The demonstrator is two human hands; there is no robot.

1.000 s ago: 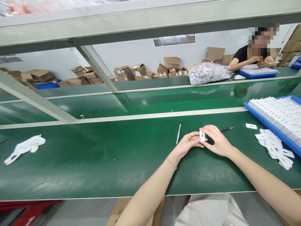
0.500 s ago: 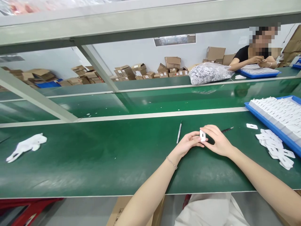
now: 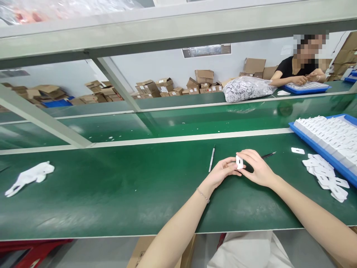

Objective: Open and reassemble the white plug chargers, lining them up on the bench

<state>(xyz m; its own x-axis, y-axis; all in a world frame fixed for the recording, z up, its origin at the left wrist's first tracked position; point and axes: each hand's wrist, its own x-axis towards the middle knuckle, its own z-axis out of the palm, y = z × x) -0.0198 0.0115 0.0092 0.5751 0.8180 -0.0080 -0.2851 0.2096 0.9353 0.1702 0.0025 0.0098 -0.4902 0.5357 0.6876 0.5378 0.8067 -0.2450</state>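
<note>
Between my two hands, a small white rectangular plate with a dark slot is held upright above the green work surface. My left hand pinches its left side, and the fingers of my right hand close on its top and right edge. A slim pen-like tool lies just left of my left hand. Dark tweezers rest partly behind my right hand. To the right are a single white slotted plate and a loose pile of similar plates.
A blue tray filled with rows of white pieces stands at the right. White gloves lie far left. A slanted metal post and shelf beam frame the bench. Beyond, a co-worker sits by a clear bag of pieces.
The view has shifted slightly. Both my hands keep the same hold on the white plate. Across the bench, the co-worker's hands have moved a little over the tray.
</note>
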